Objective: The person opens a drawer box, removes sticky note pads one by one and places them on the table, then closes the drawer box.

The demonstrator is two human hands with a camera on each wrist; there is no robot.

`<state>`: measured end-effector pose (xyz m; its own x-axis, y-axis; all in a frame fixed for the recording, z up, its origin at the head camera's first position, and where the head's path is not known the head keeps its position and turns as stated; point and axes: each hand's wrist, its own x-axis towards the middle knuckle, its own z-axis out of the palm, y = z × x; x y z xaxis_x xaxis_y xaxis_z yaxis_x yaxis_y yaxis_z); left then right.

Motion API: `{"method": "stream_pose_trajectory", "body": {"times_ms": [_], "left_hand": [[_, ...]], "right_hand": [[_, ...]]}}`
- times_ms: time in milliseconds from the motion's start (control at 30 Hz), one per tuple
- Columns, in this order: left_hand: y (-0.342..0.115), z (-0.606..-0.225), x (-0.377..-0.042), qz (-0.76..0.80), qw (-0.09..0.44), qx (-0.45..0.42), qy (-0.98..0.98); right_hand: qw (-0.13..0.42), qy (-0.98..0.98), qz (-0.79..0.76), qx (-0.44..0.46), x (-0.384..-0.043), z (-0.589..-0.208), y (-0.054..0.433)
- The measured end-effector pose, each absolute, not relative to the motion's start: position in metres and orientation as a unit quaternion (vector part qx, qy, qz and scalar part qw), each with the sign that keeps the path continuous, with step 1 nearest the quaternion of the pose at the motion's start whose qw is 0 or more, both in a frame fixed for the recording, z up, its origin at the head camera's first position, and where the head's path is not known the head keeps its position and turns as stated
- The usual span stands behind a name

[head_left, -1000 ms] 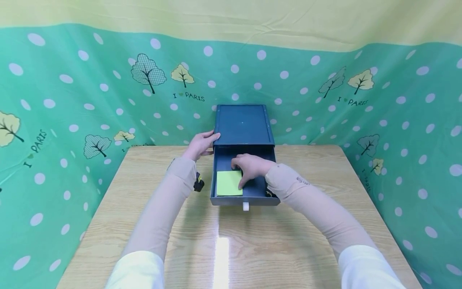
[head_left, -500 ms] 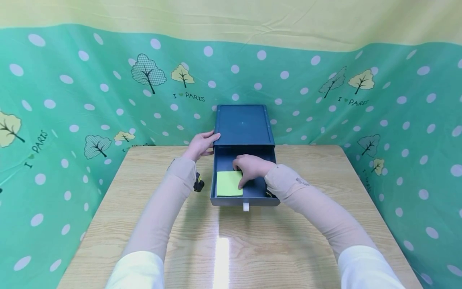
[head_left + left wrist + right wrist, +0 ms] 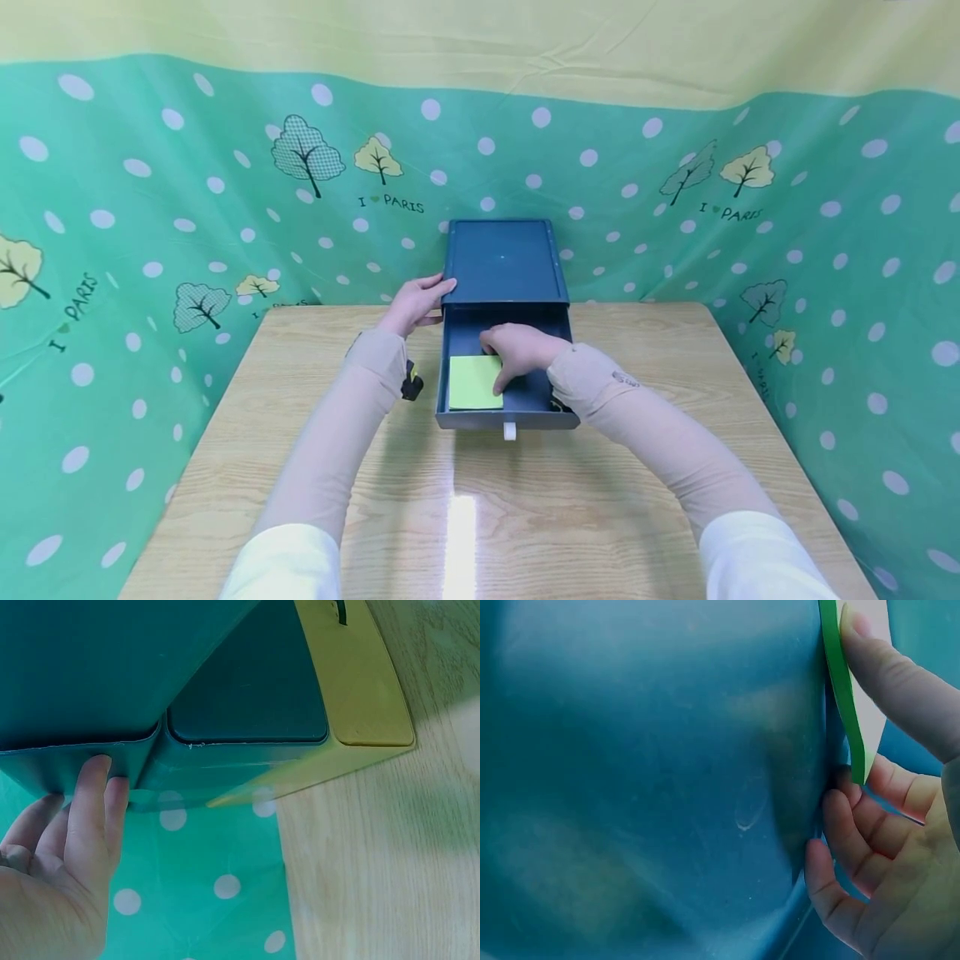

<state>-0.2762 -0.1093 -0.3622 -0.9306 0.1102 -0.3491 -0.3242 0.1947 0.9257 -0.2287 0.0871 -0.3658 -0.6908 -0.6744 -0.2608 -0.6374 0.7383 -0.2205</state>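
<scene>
The dark blue drawer unit (image 3: 501, 262) stands at the back of the table with its drawer (image 3: 468, 329) pulled out toward me. In the drawer's front left part lies a yellow-green pad of sticky notes (image 3: 472, 383). My right hand (image 3: 519, 348) reaches into the drawer and pinches the pad at its right side. In the right wrist view the thumb (image 3: 900, 682) presses on the pad (image 3: 868, 712), and the curled fingers (image 3: 847, 840) sit at its lower corner. My left hand (image 3: 415, 302) rests against the unit's left side, its fingers (image 3: 90, 802) fairly straight.
A white pull tab (image 3: 510, 431) hangs on the drawer front. In the left wrist view the unit is a stack, with a yellow section (image 3: 367, 682) beside the wooden table (image 3: 375, 862). Green dotted cloth (image 3: 615, 192) surrounds the table at the back and sides.
</scene>
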Motion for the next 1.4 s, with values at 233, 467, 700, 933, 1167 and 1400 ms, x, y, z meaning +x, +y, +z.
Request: {"method": "stream_pose_trajectory", "body": {"times_ms": [233, 467, 700, 933, 1167, 1400], "left_hand": [[-0.110, -0.363, -0.276, 0.628, 0.174, -0.069, 0.755], [-0.110, -0.363, -0.277, 0.628, 0.173, -0.070, 0.756], [-0.109, -0.362, -0.277, 0.630, 0.174, -0.071, 0.753], [-0.110, -0.362, -0.277, 0.636, 0.176, -0.070, 0.749], [-0.111, -0.363, -0.277, 0.629, 0.176, -0.075, 0.753], [-0.110, -0.363, -0.278, 0.633, 0.178, -0.078, 0.749]], "right_hand": [[0.189, 0.913, -0.084, -0.353, -0.230, -0.368, 0.087], [0.200, 0.916, -0.085, -0.337, -0.231, -0.368, 0.086], [0.204, 0.917, -0.082, -0.334, -0.234, -0.372, 0.086], [0.207, 0.917, -0.099, -0.328, -0.233, -0.373, 0.085], [0.227, 0.917, -0.151, -0.290, -0.233, -0.367, 0.087], [0.262, 0.914, -0.204, -0.234, -0.234, -0.361, 0.090]]}}
